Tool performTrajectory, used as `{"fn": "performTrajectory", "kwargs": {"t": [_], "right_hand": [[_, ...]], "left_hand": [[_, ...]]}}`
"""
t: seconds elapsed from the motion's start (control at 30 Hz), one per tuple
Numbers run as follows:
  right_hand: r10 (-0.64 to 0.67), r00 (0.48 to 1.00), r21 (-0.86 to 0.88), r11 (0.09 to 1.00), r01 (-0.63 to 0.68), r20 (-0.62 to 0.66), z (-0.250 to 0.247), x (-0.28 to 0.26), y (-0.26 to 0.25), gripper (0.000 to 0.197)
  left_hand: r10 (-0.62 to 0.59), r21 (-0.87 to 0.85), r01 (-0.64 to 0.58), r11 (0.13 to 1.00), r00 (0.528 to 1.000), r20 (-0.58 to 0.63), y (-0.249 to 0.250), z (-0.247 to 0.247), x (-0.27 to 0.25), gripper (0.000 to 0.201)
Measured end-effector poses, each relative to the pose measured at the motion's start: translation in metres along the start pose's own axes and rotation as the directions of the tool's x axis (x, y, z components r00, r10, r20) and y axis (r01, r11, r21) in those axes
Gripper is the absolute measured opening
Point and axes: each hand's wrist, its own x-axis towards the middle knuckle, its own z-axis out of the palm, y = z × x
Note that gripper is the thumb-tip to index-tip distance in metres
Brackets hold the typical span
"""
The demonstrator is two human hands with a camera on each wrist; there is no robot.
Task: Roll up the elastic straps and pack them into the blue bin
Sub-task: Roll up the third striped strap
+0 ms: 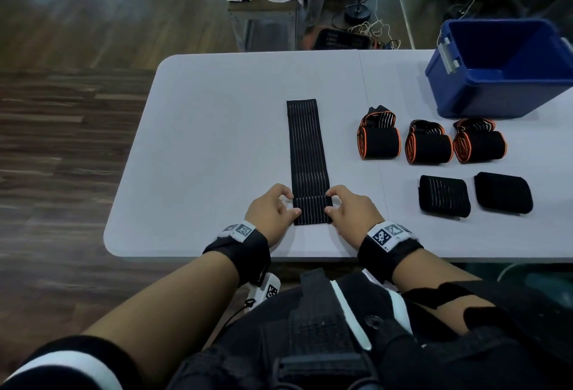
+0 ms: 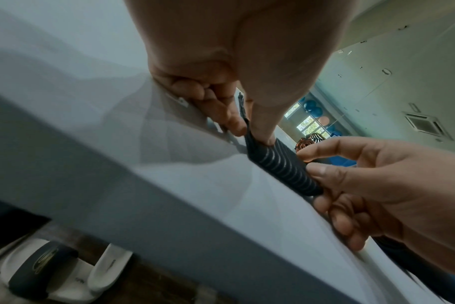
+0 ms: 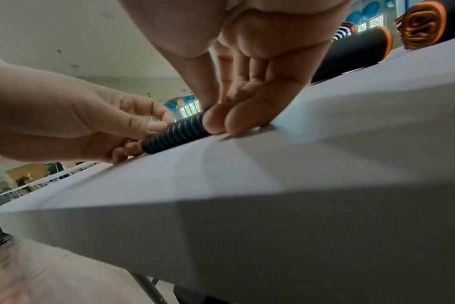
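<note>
A long black elastic strap (image 1: 307,154) with thin pale stripes lies flat on the white table (image 1: 210,141), running away from me. Its near end is turned over into a small roll (image 1: 311,211). My left hand (image 1: 291,203) pinches the roll's left end between thumb and fingers, and my right hand (image 1: 330,202) pinches its right end. The left wrist view shows the roll (image 2: 281,164) low on the table between both hands. In the right wrist view the right fingertips (image 3: 216,121) sit on the end of the roll (image 3: 174,135). The blue bin (image 1: 496,98) stands at the far right.
Three rolled orange-edged straps (image 1: 379,141) (image 1: 429,147) (image 1: 479,144) lie in a row in front of the bin. Two black rolls (image 1: 443,196) (image 1: 502,192) sit nearer me on the right. The table's left half is bare. Beyond the table a seated person and a bench.
</note>
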Motion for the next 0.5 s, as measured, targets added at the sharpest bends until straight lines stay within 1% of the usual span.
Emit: {"fn": "performTrajectory", "kwargs": {"t": [0.07, 0.1, 0.2, 0.27, 0.3, 0.37, 0.43, 0.5], "right_hand": [[-0.02, 1.0, -0.029, 0.999, 0.021, 0.018, -0.001, 0.0, 0.001, 0.037], [-0.027, 0.999, -0.046, 0.999, 0.028, 0.036, -0.003, -0.001, 0.002, 0.044], [-0.034, 0.993, -0.093, 0.995, 0.045, 0.116, -0.004, -0.001, 0.003, 0.069], [-0.036, 0.989, -0.121, 0.991, 0.054, 0.142, -0.003, -0.001, 0.004, 0.074], [-0.037, 0.989, -0.129, 0.99, 0.055, 0.141, -0.003, 0.0, 0.004, 0.072], [-0.044, 0.992, -0.083, 0.995, 0.053, 0.116, -0.003, 0.001, 0.006, 0.059], [-0.028, 0.996, 0.007, 1.0, 0.028, 0.088, -0.005, 0.001, 0.007, 0.04], [-0.001, 0.998, 0.09, 0.996, -0.004, 0.057, -0.007, 0.001, 0.009, 0.015]], "left_hand": [[0.015, -0.009, -0.015, 1.0, 1.0, 0.001, -0.002, -0.001, -0.003, 0.021], [0.023, -0.008, -0.023, 1.0, 1.0, 0.014, -0.003, -0.002, -0.004, 0.024], [0.032, 0.013, -0.033, 0.999, 0.995, 0.097, -0.005, -0.008, -0.006, 0.051], [0.024, 0.038, -0.029, 0.999, 0.992, 0.122, -0.007, -0.011, -0.004, 0.06], [0.025, 0.046, -0.031, 0.998, 0.992, 0.123, -0.009, -0.011, -0.003, 0.06], [0.035, 0.037, -0.04, 0.999, 0.993, 0.114, -0.01, -0.01, -0.001, 0.051], [0.034, 0.021, -0.036, 0.999, 0.995, 0.094, -0.01, -0.007, 0.001, 0.035], [0.024, 0.026, -0.027, 0.999, 0.996, 0.089, -0.01, -0.005, 0.003, 0.02]]}}
